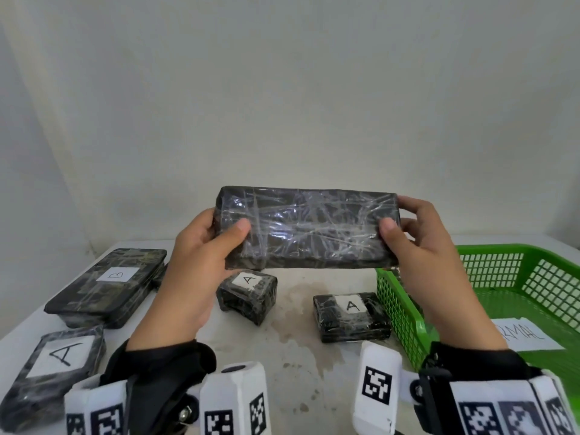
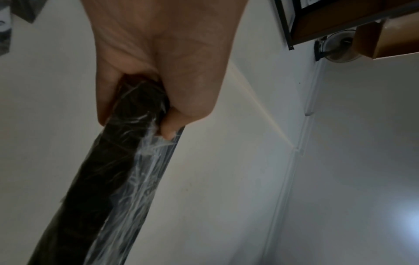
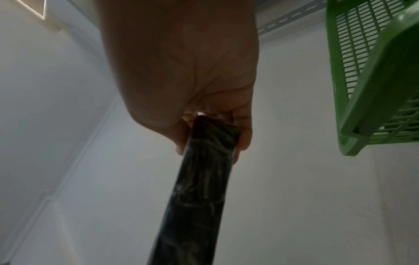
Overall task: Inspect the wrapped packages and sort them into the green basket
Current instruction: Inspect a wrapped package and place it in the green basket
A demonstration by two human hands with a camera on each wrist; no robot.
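A long black package (image 1: pixel 309 229) wrapped in clear film is held up above the table, its broad unlabelled face toward me. My left hand (image 1: pixel 216 233) grips its left end with the thumb on the front. My right hand (image 1: pixel 398 226) grips the right end the same way. The left wrist view shows the package (image 2: pixel 108 179) edge-on in my left hand (image 2: pixel 133 114). Edge-on too in the right wrist view, the package (image 3: pixel 199 188) sits in my right hand (image 3: pixel 211 141). The green basket (image 1: pixel 533 296) stands at the right, its mesh wall (image 3: pixel 362 71) close to my right hand.
On the white table (image 1: pixel 298 356) lie two small packages labelled A (image 1: pixel 248 295) (image 1: pixel 350 317), a large one labelled B (image 1: pixel 108 285) at the left, and another A package (image 1: pixel 53 368) at the front left. A paper label (image 1: pixel 527 335) lies in the basket.
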